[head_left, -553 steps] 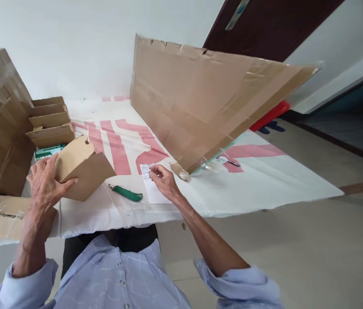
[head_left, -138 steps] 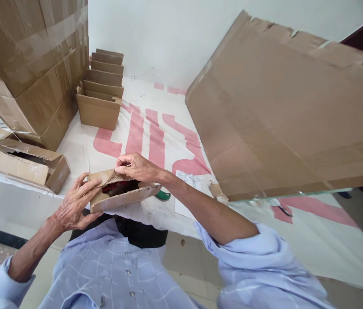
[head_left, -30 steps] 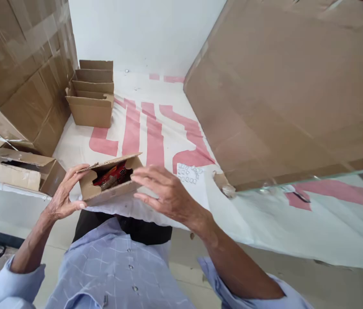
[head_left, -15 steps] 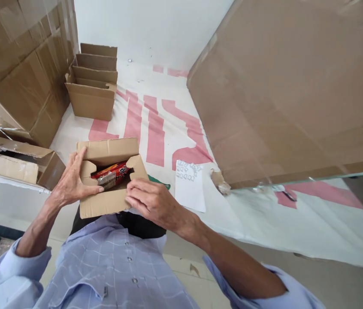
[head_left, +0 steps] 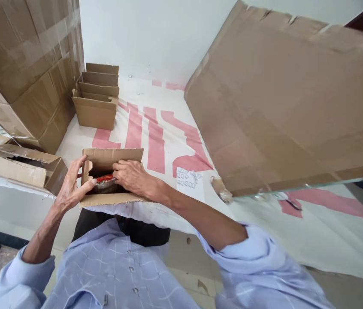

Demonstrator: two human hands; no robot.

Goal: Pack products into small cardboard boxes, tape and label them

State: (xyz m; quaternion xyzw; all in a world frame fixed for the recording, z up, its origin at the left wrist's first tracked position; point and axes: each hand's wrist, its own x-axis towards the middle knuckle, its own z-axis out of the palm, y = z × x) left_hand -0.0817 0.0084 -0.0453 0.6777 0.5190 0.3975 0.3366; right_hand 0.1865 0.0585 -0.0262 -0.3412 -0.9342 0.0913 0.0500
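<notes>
An open cardboard box [head_left: 117, 156] sits at the near table edge, its long far flap upright and near flap folded outward. In it lies a shiny red packet [head_left: 104, 178], partly covered by my right hand. My left hand [head_left: 72, 184] grips the left end of the box, thumb over the rim and fingers on the outside. Reaching into the opening from the right, my right hand [head_left: 133, 178] has its fingers bent against the packet's right end. The fingertips and the right flap are hidden under that hand.
Several open cartons [head_left: 94, 113] stand in a row farther back. Large taped boxes [head_left: 40, 81] rise at left, beside another open carton [head_left: 23, 167]. A big cardboard panel [head_left: 284, 103] fills the right. A marked paper sheet [head_left: 189, 182] lies on the white and pink cloth [head_left: 155, 146].
My right hand has moved from the right flap into the box opening, onto the packet. The far flap stands more upright. The left hand still holds the left end.
</notes>
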